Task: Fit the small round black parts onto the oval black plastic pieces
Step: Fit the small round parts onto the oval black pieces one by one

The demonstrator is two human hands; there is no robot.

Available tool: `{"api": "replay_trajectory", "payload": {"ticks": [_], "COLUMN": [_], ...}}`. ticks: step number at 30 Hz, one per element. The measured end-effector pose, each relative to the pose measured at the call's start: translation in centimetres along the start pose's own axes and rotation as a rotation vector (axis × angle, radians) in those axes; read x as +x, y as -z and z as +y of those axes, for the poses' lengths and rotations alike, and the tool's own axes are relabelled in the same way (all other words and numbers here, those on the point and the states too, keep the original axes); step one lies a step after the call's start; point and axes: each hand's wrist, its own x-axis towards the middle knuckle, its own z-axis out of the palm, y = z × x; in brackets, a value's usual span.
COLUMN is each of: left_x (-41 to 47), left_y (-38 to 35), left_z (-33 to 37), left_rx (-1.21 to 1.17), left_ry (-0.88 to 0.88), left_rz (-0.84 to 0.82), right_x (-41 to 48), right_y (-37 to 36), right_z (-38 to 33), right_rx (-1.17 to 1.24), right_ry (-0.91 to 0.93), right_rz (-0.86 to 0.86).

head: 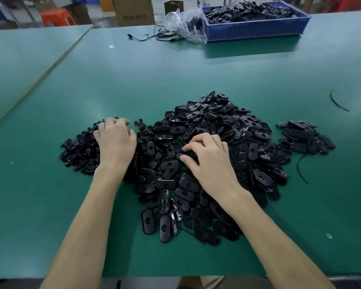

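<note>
A big heap of oval black plastic pieces (pixel 217 130) covers the middle of the green table (pixel 175 69). A smaller heap of small round black parts (pixel 79 149) lies to its left. My left hand (pixel 116 140) lies on the round parts with its fingers curled down into them; what it holds is hidden. My right hand (pixel 206 157) rests on the oval heap, its fingers and thumb curled round one oval piece (pixel 180 155). A separate small pile of oval pieces (pixel 306 136) lies to the right.
At the back right stands a blue tray (pixel 256 28) full of black parts, with a clear plastic bag (pixel 186 24) and thin black cables (pixel 154 35) beside it. Cardboard boxes (pixel 133 11) stand behind the table. A loose black strip (pixel 338 101) lies at the right.
</note>
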Motion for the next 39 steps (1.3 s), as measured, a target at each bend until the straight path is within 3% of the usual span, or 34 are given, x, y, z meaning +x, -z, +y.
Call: {"api": "replay_trajectory", "payload": {"ticks": [5,20,25,32,39], "left_x": [-0.1,-0.2,-1.0,-2.7,-3.5], "left_y": [-0.3,-0.6,-0.3,0.0,-0.6], "left_z": [-0.4,-0.2,1.2,4.3,4.9], "left_rx": [0.081,-0.039,-0.367,-1.017,-1.254], "left_ry": [0.039,0.042,-0.105,-0.206,-0.184], "left_rz": [-0.012,0.138,0.155,-0.154,-0.338], "right_x": [0.0,-0.2,-0.2,0.1,0.3], "right_y": [0.1,0.5,0.3,1.4,1.6], "right_z": [0.2,-0.1,-0.1,-0.2,0.1], "right_rx": [0.01,0.069,0.166,0.664,0.823], "right_ry": [-0.012,-0.017,-0.022,-0.206,-0.243], "right_rz": [-0.008,0.004,0.06,0.208,0.199]}}
